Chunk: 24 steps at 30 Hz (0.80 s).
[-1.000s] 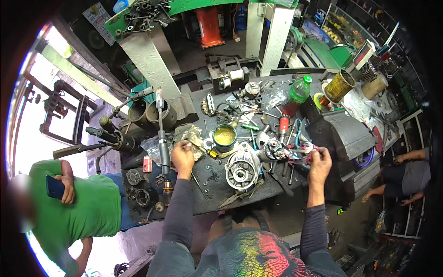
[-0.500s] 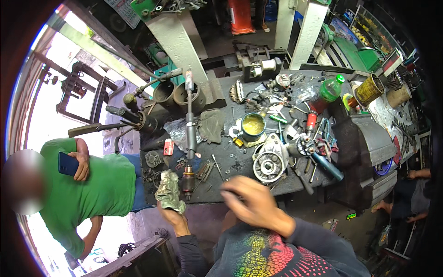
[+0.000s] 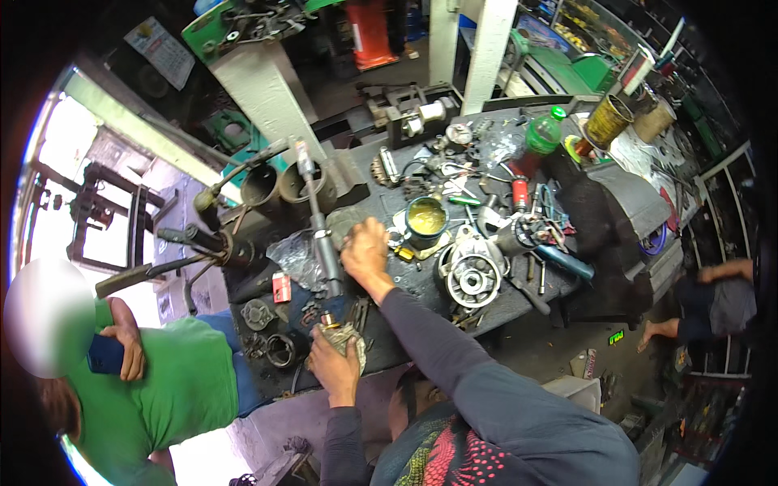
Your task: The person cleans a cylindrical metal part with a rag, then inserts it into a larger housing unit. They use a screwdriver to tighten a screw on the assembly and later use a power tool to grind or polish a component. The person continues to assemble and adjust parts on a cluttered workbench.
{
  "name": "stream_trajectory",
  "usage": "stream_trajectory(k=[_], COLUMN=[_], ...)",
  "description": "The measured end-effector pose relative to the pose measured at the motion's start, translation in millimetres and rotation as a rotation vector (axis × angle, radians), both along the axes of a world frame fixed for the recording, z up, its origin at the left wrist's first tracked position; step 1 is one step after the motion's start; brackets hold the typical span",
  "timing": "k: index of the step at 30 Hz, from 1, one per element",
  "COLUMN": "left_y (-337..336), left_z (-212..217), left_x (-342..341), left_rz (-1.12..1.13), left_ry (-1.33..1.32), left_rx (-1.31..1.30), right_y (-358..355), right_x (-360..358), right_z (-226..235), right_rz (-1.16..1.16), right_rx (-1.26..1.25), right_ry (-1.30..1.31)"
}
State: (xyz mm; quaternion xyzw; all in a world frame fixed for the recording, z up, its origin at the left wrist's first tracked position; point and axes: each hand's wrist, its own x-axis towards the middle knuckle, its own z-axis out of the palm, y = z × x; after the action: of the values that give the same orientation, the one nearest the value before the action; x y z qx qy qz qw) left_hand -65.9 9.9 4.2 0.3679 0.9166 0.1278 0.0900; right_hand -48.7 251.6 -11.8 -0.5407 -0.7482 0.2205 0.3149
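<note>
My left hand (image 3: 334, 368) is closed round a crumpled, pale grey-green rag (image 3: 350, 340) at the bench's near edge. The rag wraps a dark cylindrical motor armature, whose copper-coloured end (image 3: 328, 317) sticks out; the rest is hidden. Just beyond it lies a long bar with a dark grey sleeve (image 3: 327, 251). My right hand (image 3: 369, 255) reaches over the bench, fingers bent down onto a flat grey cloth (image 3: 344, 220) and covering its right part. Beside that hand stands a tin of yellowish grease (image 3: 427, 217).
A round metal housing (image 3: 470, 279), a green-capped bottle (image 3: 545, 134) and scattered tools crowd the right side. Two metal cylinders (image 3: 261, 188) stand at the far left. A small red box (image 3: 281, 287) lies left of the bar. A person in green (image 3: 182, 381) stands at the left, holding a phone.
My right hand has moved left and forward from the near edge to the grey cloth. My left hand has brought the rag rightward onto the armature. The whole view has shifted.
</note>
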Motion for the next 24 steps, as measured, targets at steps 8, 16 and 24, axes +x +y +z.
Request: stream_trajectory(k=[8,16,24], left_y=[-15,-48,-21], left_z=[9,97,125], left_x=[-14,37,116], left_rz=[0.110,0.198,-0.401], left_ry=[-0.388,-1.876,-0.533], left_rx=[0.430,0.841,0.083], right_y=[-80,-131,-116], right_x=[103,150,217], right_z=[41,109,119], right_rz=[0.081,0.612,0.776], right_rx=[-0.319,-0.262,-0.750], right_ry=[0.784,0.686,-0.071])
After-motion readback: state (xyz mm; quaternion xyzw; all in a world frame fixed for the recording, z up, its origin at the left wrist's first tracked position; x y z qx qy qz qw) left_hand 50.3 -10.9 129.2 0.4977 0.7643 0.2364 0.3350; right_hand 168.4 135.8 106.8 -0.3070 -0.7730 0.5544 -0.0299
